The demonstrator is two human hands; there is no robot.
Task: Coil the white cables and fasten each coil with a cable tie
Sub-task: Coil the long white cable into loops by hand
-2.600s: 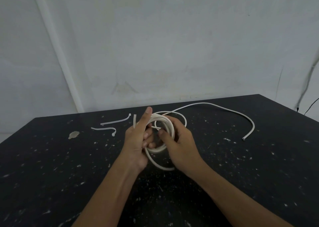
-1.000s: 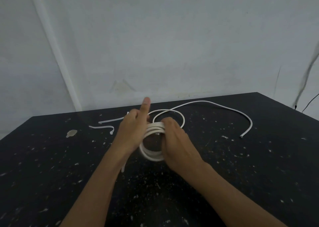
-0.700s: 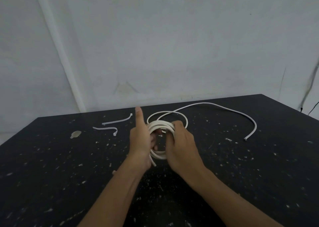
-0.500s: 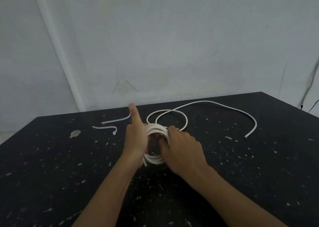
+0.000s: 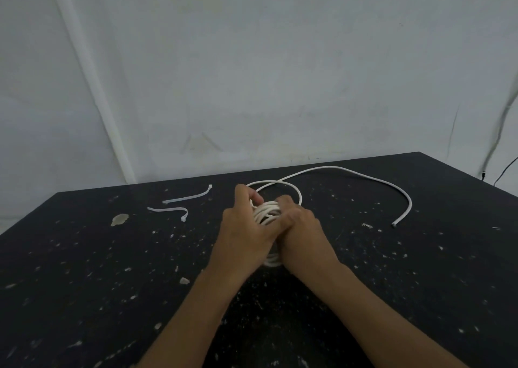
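Between hands, coil seemingly half-hidden.

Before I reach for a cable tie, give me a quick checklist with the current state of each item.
1. Coiled part of the white round cable gripped by left hand and right hand: ok.
2. Whole cable wound in: not ok; a long tail still lies looped on the black speckled table.
3. Tail end free of snags: ok, it lies alone on the table.
4. White plastic cable ties available: ok; near tie and far tie lie left of the hands.
5. A hand free to pick one up: not ok.
6. Coil turns neat underneath: cannot tell, the hands hide them.
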